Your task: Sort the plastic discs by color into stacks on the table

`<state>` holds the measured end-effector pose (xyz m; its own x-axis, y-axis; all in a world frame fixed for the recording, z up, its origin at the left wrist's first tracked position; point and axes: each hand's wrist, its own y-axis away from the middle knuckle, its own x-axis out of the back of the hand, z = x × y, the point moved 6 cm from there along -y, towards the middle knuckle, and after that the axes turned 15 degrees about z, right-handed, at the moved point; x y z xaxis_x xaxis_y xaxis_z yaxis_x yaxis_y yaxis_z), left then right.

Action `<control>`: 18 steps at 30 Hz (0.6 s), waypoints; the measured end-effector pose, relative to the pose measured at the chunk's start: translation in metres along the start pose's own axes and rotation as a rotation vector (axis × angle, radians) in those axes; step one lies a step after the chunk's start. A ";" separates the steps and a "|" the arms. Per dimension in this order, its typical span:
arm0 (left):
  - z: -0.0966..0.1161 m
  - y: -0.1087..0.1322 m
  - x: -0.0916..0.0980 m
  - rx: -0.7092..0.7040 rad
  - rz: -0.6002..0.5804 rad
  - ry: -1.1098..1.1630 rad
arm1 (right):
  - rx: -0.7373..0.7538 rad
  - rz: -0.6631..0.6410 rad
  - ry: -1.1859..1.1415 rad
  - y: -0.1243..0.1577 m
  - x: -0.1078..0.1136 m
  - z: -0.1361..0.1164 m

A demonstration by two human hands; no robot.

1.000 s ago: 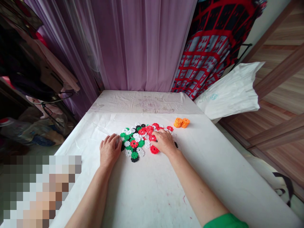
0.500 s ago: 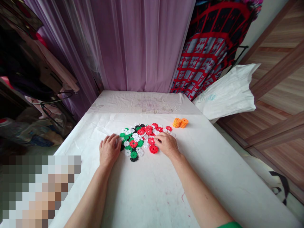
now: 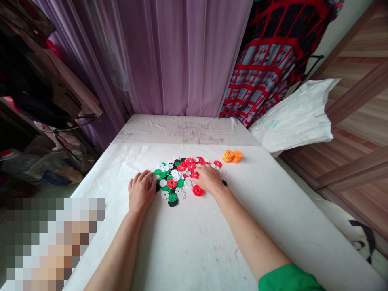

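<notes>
Several notched plastic discs, snowflake-shaped building pieces in red, white, green and black, lie in a loose pile (image 3: 175, 173) on the white-covered table. My left hand (image 3: 141, 190) rests palm down at the pile's left edge, fingers slightly bent and apart, holding nothing I can see. At the right side of the pile is my right hand (image 3: 209, 178), its thumb and fingers curled about a red disc (image 3: 195, 175); the fingertips partly hide it. Just below them another red disc (image 3: 198, 190) lies flat. A black disc (image 3: 224, 183) peeks out beside my right wrist.
Two joined stacks of orange discs (image 3: 233, 156) stand on the table (image 3: 194, 250) behind and right of the pile. A white plastic bag (image 3: 298, 117) is beyond the right edge. A purple curtain (image 3: 178, 56) hangs behind; clothes (image 3: 60, 76) hang at the left.
My right hand has shifted left over the pile, and its fingers now cover more of the red disc. A black disc shows beside its wrist. My left hand stays put.
</notes>
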<state>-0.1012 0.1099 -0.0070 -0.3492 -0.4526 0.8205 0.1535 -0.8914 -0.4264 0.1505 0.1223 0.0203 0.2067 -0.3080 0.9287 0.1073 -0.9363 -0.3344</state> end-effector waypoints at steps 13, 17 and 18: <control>0.000 -0.001 -0.001 -0.013 0.024 -0.006 | -0.193 0.128 -0.336 0.052 0.032 0.015; 0.000 -0.001 -0.001 -0.012 0.014 -0.006 | -0.118 0.129 -0.270 0.063 0.030 0.004; 0.000 -0.001 -0.001 -0.012 0.011 -0.006 | -0.102 0.132 -0.250 0.063 0.028 0.002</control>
<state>-0.1012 0.1109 -0.0073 -0.3423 -0.4622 0.8181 0.1463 -0.8863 -0.4395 0.1655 0.0546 0.0251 0.4468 -0.3886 0.8058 -0.0315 -0.9070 -0.4199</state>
